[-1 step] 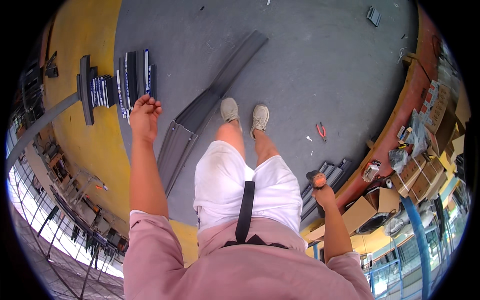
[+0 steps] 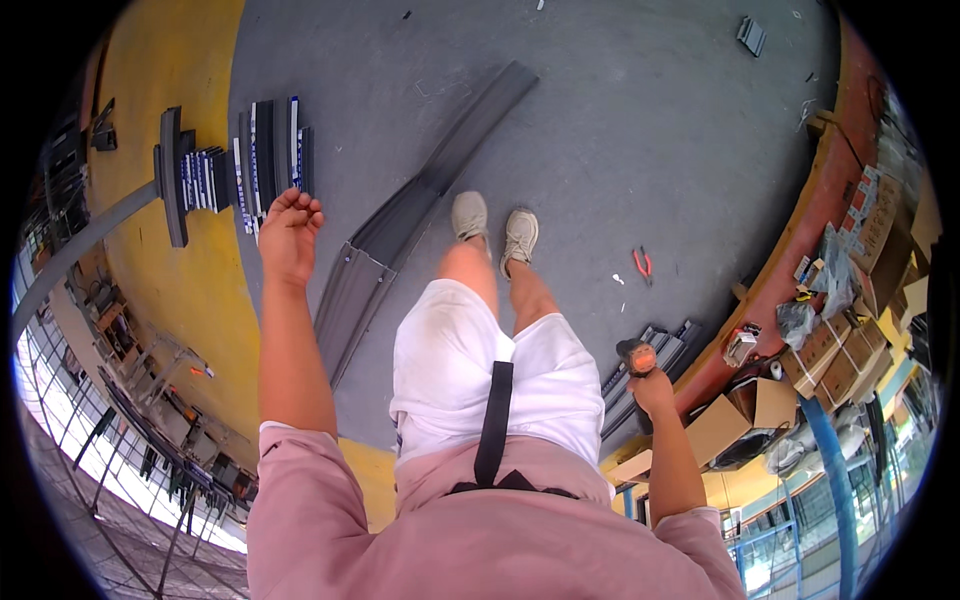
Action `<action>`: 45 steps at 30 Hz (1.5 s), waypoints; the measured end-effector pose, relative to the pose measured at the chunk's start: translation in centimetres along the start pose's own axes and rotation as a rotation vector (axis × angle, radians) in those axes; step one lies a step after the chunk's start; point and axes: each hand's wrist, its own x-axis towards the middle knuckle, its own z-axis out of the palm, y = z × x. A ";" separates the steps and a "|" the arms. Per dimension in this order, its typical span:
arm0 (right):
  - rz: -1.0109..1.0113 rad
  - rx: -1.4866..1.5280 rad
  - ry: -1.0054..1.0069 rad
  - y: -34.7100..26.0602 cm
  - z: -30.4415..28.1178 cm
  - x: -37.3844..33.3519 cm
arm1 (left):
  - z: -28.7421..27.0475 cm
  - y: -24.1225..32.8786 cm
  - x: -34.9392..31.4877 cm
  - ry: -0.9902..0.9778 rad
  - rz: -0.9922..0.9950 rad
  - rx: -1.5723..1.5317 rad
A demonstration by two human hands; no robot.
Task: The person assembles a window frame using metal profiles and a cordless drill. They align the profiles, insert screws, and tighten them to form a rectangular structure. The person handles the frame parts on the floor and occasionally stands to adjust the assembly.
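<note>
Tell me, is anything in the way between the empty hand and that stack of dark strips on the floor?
Nothing visible. The left hand hangs loosely curled and empty, beside the stack of dark strips, with only bare grey floor showing between them.

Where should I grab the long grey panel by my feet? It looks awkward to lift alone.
Probably at its long edges near the middle, one hand per side, coming from above. The panel lies flat on the floor, long and narrow, so a hold at one end would likely let it sag or swing. The left hand is empty and nearest; the right hand holds a tool.
</note>
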 end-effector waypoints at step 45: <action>-0.589 0.090 0.840 -28.8 -64.0 78.2 | 40.6 -47.9 18.8 0.041 -0.509 -0.304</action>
